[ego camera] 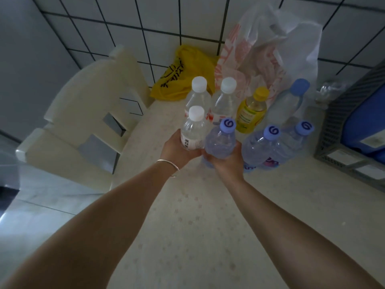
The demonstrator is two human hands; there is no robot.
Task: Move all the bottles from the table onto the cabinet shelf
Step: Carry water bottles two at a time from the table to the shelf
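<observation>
From the head camera we count eight bottles on the table [187, 236]: three clear with white caps, three bluish with purple caps, one yellow bottle [252, 111] and one pale blue-capped bottle [288, 103]. Our left hand [177, 151] is wrapped closed around the nearest white-capped bottle [192, 130]; our right hand [227, 161] is clasped around the nearest purple-capped bottle [220, 140]. Both held bottles stand upright, long axis vertical, caps up, touching each other at the front of the cluster. Behind lie a yellow bag [177, 80] and a clear bag [270, 49]; a grey crate [341, 130] sits to the right.
</observation>
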